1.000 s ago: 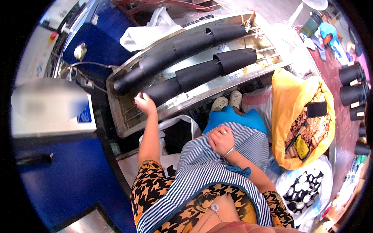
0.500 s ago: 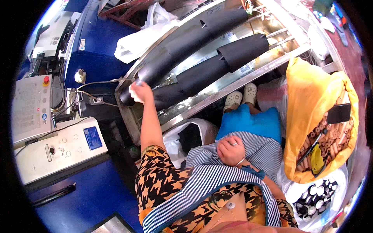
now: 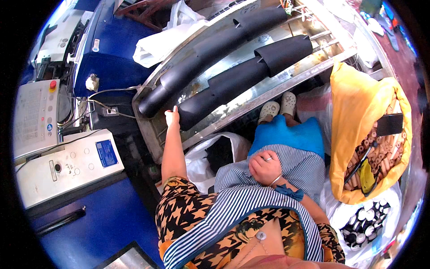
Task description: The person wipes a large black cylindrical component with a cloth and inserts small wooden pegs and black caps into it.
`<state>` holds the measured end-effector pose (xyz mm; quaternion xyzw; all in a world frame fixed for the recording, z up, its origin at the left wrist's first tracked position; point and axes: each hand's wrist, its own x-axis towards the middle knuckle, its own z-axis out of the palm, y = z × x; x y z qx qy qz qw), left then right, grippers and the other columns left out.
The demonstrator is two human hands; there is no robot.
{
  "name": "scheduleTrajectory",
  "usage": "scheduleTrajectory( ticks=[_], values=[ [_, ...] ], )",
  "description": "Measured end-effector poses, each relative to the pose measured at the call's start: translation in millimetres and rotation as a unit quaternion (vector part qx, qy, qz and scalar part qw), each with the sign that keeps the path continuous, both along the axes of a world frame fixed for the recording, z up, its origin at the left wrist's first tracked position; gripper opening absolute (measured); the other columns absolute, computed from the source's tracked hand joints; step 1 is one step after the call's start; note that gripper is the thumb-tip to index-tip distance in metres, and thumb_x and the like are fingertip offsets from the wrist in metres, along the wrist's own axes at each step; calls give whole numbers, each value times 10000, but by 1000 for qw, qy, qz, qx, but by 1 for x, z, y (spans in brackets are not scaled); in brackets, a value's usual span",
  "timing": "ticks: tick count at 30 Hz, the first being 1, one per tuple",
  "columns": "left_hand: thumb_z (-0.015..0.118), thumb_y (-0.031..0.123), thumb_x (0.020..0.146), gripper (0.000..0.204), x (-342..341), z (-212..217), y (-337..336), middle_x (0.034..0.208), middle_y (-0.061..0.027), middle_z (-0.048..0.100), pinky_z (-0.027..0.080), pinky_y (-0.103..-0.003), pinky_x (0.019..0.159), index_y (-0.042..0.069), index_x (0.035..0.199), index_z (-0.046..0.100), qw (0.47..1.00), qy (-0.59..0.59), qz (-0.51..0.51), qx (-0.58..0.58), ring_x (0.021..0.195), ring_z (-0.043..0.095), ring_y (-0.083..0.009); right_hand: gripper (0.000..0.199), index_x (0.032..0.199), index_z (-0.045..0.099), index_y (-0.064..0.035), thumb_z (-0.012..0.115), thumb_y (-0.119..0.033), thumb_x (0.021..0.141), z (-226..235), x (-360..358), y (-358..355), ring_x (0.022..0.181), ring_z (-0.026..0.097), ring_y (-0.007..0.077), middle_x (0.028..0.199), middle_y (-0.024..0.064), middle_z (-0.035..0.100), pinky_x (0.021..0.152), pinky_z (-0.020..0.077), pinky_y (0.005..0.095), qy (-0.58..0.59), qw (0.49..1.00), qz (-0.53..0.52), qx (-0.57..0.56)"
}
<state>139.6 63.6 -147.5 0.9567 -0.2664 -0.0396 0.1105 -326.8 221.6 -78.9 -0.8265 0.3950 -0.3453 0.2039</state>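
Note:
Two long rows of nested black curved sheets lie side by side in a metal-framed tray (image 3: pixel 286 80). The far row (image 3: pixel 215 51) has an overlapping section at its left end. In the near row (image 3: pixel 233 89), a wider piece overlaps towards the right end. My left hand (image 3: pixel 172 118) is against the left end of the near row, its fingers curled in and one digit pointing up; what it grips, if anything, I cannot make out. My right hand (image 3: pixel 265 167) rests in a loose fist on the striped apron (image 3: pixel 295 175) over my lap, its palm side hidden.
To the right stands a yellow sack (image 3: pixel 354 94) of brown tubes with a phone (image 3: pixel 389 124) on top. Below it is a white bag of black and white round pieces (image 3: pixel 365 224). A control panel (image 3: pixel 38 116) and blue machine (image 3: pixel 116 58) stand left. A white bag (image 3: pixel 239 145) sits below the tray.
My left hand has moved from the left end of the far row down to the left end of the near row. My right hand stays on my lap.

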Motion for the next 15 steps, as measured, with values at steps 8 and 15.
scheduleTrajectory(
  ticks=[8, 15],
  values=[
    [586, 284, 975, 461, -171, 69, -176, 1217, -153, 647, 474, -343, 952, -11, 1319, 500, 848, 306, -376, -216, 1075, 633, -247, 141, 819, 618, -101, 657, -201, 728, 1, -1, -9, 884, 569, 219, 835, 34, 595, 847, 457, 393, -3, 1000, 17, -25],
    [639, 300, 944, 468, -333, 27, -335, 1228, -119, 612, 433, -343, 983, 30, 1300, 497, 808, 534, -149, -196, 1064, 598, -229, 218, 948, 622, -113, 616, -233, 765, -64, 12, 26, 971, 586, 196, 949, 27, 631, 917, 454, 376, -37, 995, 26, 86]
  ],
)
